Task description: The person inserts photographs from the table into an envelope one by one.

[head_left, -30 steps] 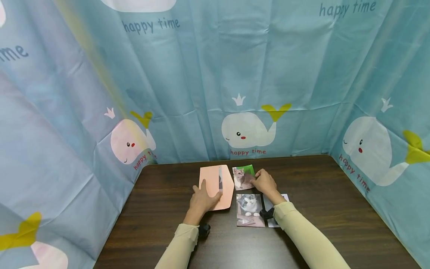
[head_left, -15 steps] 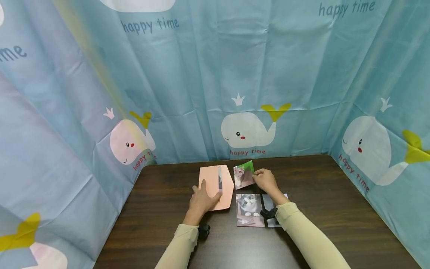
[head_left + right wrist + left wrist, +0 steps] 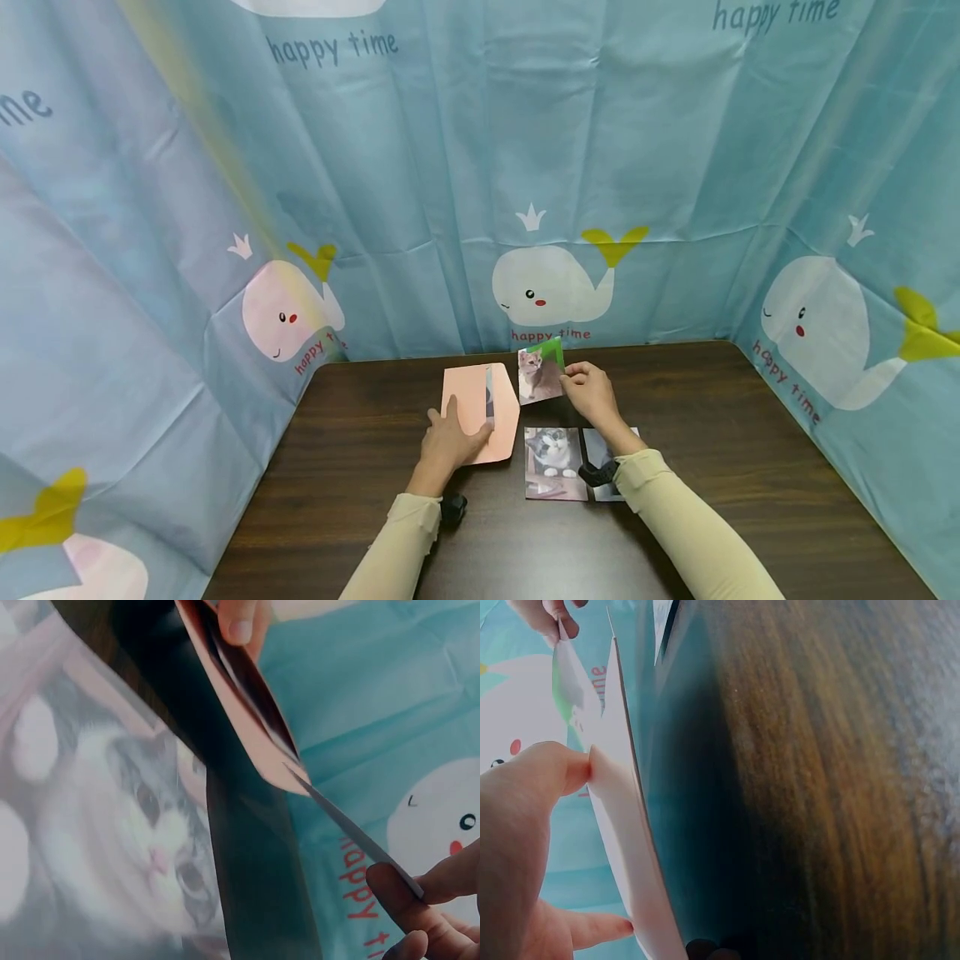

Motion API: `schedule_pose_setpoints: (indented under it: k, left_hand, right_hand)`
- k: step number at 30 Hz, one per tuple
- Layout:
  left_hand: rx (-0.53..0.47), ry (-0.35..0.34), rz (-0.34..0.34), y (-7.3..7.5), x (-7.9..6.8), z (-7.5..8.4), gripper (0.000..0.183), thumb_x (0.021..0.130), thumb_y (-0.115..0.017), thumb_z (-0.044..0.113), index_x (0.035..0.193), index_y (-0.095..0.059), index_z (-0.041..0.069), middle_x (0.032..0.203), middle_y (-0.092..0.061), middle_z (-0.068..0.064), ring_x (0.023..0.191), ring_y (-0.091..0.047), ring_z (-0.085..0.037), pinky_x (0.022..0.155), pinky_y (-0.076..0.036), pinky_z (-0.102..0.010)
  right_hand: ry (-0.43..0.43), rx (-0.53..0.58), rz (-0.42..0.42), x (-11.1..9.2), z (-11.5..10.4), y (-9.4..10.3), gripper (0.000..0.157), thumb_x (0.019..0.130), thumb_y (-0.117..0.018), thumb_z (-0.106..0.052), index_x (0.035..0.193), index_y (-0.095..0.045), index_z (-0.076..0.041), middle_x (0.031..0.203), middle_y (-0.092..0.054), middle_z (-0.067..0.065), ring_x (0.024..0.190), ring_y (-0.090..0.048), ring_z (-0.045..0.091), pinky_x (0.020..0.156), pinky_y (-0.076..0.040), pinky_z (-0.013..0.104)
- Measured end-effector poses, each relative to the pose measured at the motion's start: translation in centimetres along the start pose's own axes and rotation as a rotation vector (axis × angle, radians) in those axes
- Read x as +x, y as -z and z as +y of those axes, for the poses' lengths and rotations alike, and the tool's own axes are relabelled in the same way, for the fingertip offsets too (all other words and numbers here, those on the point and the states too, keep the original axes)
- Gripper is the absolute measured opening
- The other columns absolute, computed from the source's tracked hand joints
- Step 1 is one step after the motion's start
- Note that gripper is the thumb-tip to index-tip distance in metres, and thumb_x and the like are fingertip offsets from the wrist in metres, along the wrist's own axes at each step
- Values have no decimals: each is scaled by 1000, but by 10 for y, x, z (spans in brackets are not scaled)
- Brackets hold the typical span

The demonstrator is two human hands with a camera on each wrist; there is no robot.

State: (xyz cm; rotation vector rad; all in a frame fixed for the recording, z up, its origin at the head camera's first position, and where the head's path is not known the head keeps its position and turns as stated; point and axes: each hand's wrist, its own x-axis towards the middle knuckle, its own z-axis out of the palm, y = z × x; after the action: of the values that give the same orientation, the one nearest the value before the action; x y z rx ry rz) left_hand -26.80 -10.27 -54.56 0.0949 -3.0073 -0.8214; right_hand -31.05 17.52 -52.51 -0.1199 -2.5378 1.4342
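My left hand (image 3: 447, 442) rests on a pink envelope (image 3: 465, 383) with thumb and fingers spread, thumb near its mouth. A narrow strip of a picture (image 3: 490, 398) shows inside that mouth, and the flap points right. Between thumb and fingers, my right hand (image 3: 591, 392) pinches the right edge of a kitten photo (image 3: 538, 379) with a green background. This photo is raised and tilted beside the flap; in the right wrist view its thin edge (image 3: 352, 832) overlaps the flap's end. Below lies a grey-and-white cat photo (image 3: 553, 467).
Another photo (image 3: 606, 492) lies right of the cat photo, partly hidden under my right wrist. Both wrists carry dark straps. The dark wooden table (image 3: 360, 467) ends at a blue whale-print curtain (image 3: 420, 292) on the sides and back.
The kitten photo has come up off the table, its top edge rising toward the curtain, with my right hand holding it. My left hand stays on the envelope.
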Motion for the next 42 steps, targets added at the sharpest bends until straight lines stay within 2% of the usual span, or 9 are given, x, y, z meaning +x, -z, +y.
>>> schedule_pose_setpoints:
  k: [8, 14, 24, 31, 42]
  left_hand:
    - [-14, 4, -8, -1, -1, -1, 104, 80, -68, 67, 157, -30, 8, 135, -37, -34, 96, -61, -50, 85, -51, -58]
    - [-11, 3, 1, -1, -2, -2, 103, 80, -69, 66, 156, -31, 7, 133, -38, -34, 95, -61, -50, 83, -51, -58]
    - [2, 2, -4, -5, -3, -5, 105, 79, -68, 68, 157, -30, 8, 133, -38, -34, 93, -62, -49, 82, -51, -57]
    - [8, -3, 16, -5, -3, -5, 104, 79, -68, 68, 156, -32, 8, 130, -40, -34, 91, -62, -47, 80, -53, -56]
    - [-8, -1, 7, -1, -2, -2, 105, 79, -69, 66, 157, -31, 8, 133, -38, -34, 96, -62, -50, 82, -52, -57]
  right_hand:
    - [27, 60, -25, -7, -7, -12, 22, 93, -70, -19, 109, -70, -3, 91, -76, 10, 88, -72, 25, 77, -51, 39]
    - [24, 94, -48, -15, -9, -26, 20, 92, -71, -18, 107, -71, -4, 92, -77, 9, 88, -72, 23, 76, -51, 37]
    - [17, 123, -71, -25, -7, -46, 18, 91, -72, -16, 103, -71, -3, 88, -76, 8, 79, -70, 17, 65, -47, 30]
    - [10, 146, -94, -26, -8, -57, 18, 91, -72, -17, 103, -70, -3, 87, -76, 9, 77, -70, 15, 66, -48, 30]
    - [16, 143, -104, -22, -14, -66, 20, 93, -69, -19, 104, -71, -2, 83, -74, 6, 78, -68, 18, 64, -49, 30]
